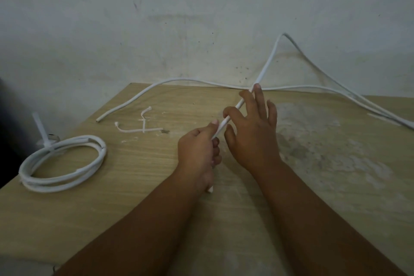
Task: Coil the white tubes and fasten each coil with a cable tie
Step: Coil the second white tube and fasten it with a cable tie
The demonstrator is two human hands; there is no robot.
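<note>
The tube [268,60] in hand runs from its short free end, sticking out below the left hand [197,152], up and to the right. It rises off the counter [134,197] to a sharp bend in front of the wall [179,18], then slopes down to the right edge. The left hand grips it in a fist, thumb along the top. The right hand [253,139] holds it just beyond, index finger hooked over and thumb beneath, the other fingers stretched out. A second tube [139,94] lies loose along the back of the counter. To the left lie two loose cable ties [134,130], one crossing the other. At the near left corner sits a finished coil [76,139], bound by a cable tie [41,129] whose tail sticks up.
</note>
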